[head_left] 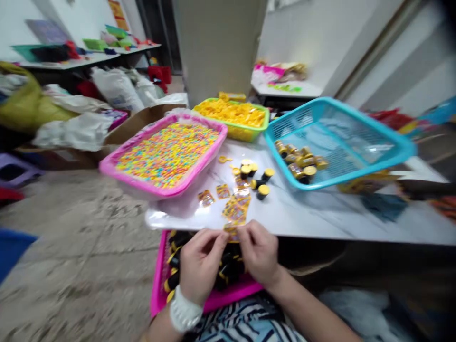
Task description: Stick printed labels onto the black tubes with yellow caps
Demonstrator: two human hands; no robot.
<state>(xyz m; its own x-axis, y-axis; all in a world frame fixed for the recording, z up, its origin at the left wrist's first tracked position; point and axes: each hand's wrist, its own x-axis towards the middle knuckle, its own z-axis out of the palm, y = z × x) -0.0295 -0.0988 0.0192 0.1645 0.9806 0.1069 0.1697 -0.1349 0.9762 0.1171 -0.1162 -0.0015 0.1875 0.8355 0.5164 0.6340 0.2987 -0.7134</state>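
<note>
My left hand (201,259) and my right hand (259,249) meet near the table's front edge, each pinching one side of a small printed yellow label (232,232). More such labels (235,209) lie in an overlapping pile just beyond my fingers, with two single ones to the left. Behind the pile stand several small black bottles with yellow caps (263,192), one of them lying on its side. Beneath my hands, on my lap, a pink basket (156,280) holds many black and yellow bottles, partly hidden by my wrists.
A pink tray (178,190) of colourful candy-like pellets sits at the left of the white table (306,218). Behind it is a green basket (249,134) of yellow plastic parts. At right, a blue basket (352,176) holds several labelled bottles. Bags and cartons crowd the left floor.
</note>
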